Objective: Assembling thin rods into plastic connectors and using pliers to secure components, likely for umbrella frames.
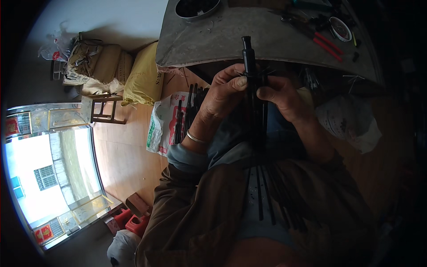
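A black umbrella frame (249, 61) stands lengthwise before my chest, its stepped tubular end pointing at the table. Its thin dark ribs (261, 196) fan out toward my lap. My left hand (226, 92), with a bangle at the wrist, is closed round the frame just below the tube, thumb pressed on it. From the other side my right hand (284, 99) grips the same spot between thumb and fingers. Short thin wire-like ends stick out sideways between the two hands. The undersides of my fingers are hidden.
Ahead is a grey table (253, 40) bearing a dark bowl (197, 8), red-handled pliers (327, 46) and a small white bowl (340, 29) of tiny parts. Dark rods (192, 104) lie on a printed sack at left. A wooden stool (106, 109) and stuffed sacks (144, 75) stand farther left.
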Action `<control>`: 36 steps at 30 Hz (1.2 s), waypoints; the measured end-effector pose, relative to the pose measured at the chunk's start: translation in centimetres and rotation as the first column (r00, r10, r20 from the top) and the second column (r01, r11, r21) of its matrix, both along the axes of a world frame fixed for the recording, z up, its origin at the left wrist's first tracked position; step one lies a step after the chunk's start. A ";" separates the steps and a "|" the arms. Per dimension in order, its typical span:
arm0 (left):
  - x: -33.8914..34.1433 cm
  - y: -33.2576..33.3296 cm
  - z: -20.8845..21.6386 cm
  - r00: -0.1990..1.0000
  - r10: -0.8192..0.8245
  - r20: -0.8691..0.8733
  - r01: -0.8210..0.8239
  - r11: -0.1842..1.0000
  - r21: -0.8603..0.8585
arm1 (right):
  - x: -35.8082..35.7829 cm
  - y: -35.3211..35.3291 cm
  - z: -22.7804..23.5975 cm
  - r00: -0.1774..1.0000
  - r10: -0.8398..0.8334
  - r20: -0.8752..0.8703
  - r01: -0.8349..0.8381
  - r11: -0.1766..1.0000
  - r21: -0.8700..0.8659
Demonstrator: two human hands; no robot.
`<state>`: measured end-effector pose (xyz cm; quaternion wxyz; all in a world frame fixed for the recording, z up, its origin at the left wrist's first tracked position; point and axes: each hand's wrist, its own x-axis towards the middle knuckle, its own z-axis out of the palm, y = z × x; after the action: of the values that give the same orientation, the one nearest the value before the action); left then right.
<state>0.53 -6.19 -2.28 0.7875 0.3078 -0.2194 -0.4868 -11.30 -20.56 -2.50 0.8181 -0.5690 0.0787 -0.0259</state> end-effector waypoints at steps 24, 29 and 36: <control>-0.8 0.1 0.8 0.997 0.050 0.054 -0.049 0.999 -0.007 | -0.3 0.6 0.1 0.999 -0.040 -0.037 0.042 0.998 0.047; -1.3 0.4 1.1 0.992 0.093 0.083 -0.093 0.996 -0.008 | -0.4 0.7 0.8 0.999 -0.016 -0.046 0.017 1.000 0.012; -1.1 -0.1 -0.4 0.992 0.123 -0.040 -0.124 0.992 -0.011 | -0.3 0.8 0.5 0.997 -0.077 -0.018 0.073 0.987 -0.146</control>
<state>-0.52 -6.34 -2.66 0.8223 0.3058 -0.1880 -0.4416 -11.57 -19.81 -2.00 0.7719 -0.6241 0.1075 -0.0556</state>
